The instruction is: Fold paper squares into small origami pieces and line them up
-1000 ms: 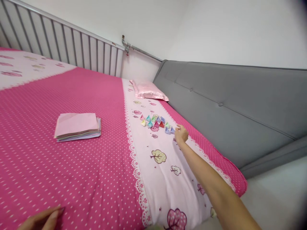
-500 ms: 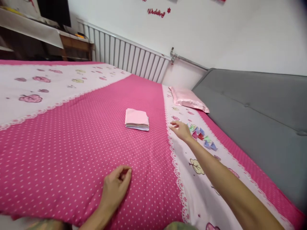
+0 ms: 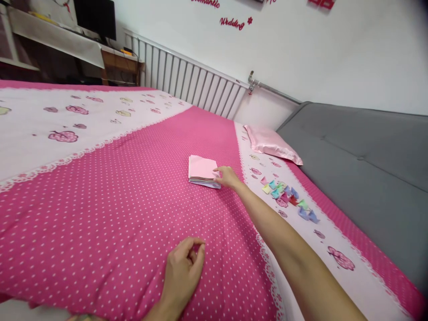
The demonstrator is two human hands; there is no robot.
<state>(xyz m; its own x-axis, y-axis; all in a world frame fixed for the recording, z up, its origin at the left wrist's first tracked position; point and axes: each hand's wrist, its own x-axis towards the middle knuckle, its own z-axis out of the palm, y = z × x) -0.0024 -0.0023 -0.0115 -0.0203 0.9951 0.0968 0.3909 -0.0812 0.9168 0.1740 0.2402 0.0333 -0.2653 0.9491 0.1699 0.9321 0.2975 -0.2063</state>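
Note:
A stack of square paper sheets (image 3: 202,167), pink on top with other colours showing at its front edge, lies on the dotted pink bedspread (image 3: 133,214). My right hand (image 3: 228,176) has its fingertips at the stack's right edge, thumb and forefinger a little apart, and the top sheet lies flat. Closer to me, my left hand (image 3: 183,269) rests on the bedspread with loosely curled fingers, thumb tip near the forefinger, and nothing visible in it. Right of my right forearm, several small folded paper pieces (image 3: 284,194) in mixed colours lie in a cluster on the white printed band.
A shiny pink pillow (image 3: 272,145) lies at the far right of the bed, against the grey padded headboard (image 3: 361,178). Behind the bed stand a barred metal railing (image 3: 187,71) and a desk (image 3: 117,60) with a black monitor (image 3: 95,20).
My right hand has moved left from above the white band to the stack's right edge, uncovering more folded pieces. My left hand keeps its curled shape. The view has shifted slightly left.

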